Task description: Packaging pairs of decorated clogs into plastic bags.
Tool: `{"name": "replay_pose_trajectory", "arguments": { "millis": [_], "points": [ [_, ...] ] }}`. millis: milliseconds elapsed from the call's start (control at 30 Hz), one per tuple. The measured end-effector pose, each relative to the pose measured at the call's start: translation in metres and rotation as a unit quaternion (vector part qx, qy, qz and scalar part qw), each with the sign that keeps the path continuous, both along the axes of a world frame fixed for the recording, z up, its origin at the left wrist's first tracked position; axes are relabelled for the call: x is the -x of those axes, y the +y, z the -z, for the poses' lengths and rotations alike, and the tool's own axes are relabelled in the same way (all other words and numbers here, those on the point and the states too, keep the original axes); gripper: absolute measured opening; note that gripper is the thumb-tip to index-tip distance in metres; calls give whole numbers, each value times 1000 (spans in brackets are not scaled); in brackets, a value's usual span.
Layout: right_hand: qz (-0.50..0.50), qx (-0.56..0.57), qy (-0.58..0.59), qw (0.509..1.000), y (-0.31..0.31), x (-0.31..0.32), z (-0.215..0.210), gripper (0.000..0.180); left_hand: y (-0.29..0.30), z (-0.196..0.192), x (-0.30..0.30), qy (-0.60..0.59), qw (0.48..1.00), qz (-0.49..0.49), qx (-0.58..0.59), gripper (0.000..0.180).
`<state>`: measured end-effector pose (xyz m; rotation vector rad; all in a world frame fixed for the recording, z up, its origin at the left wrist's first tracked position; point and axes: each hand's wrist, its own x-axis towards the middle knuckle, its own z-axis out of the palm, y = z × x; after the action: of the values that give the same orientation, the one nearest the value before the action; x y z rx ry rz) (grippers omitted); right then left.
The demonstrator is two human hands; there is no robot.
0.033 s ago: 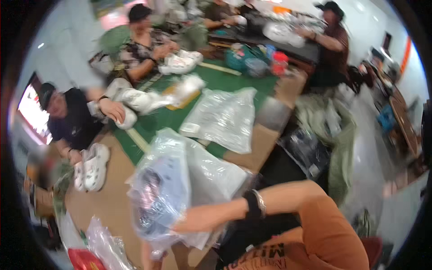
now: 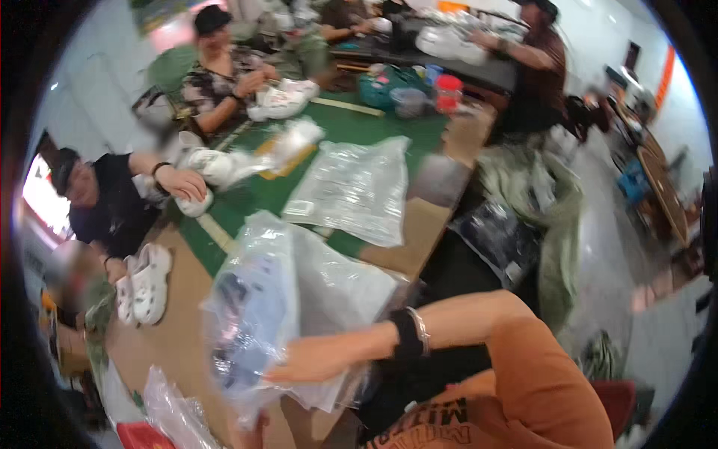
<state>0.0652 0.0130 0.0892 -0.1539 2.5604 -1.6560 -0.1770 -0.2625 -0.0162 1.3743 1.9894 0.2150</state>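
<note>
Saw a pale-blue clog (image 2: 265, 299), dotted with small holes, inside a clear, crinkled plastic bag (image 2: 258, 228) over brown cardboard (image 2: 172, 344). Noticed dark, pink-glinting patches along its left side. Saw the right hand (image 2: 318, 359) against the bag's lower part, fingers stretched forward; could not tell its grip for blur. Caught little of the left hand (image 2: 250, 432), just below the bag; could not tell its opening or any hold. Found dark block lettering on the orange shirt (image 2: 449, 419), a whitish label (image 2: 301, 208) on a flat, glossy bag (image 2: 351, 187), and smooth, round-toed white clogs (image 2: 152, 284) at left.
</note>
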Motion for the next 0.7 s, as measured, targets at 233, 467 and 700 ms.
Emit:
{"name": "replay_pose_trajectory", "arguments": {
  "millis": [233,467,700],
  "points": [
    [192,201,169,946,40,-79,-61,41,100,-77,-107,-590,657,-336,-327,37],
    [446,-32,272,852,114,-209,-78,49,136,-49,-171,156,967,40,-198,52],
    [650,21,178,739,247,-327,-7,38,156,-37,-190,227,959,45,-161,45]
  ]
}}
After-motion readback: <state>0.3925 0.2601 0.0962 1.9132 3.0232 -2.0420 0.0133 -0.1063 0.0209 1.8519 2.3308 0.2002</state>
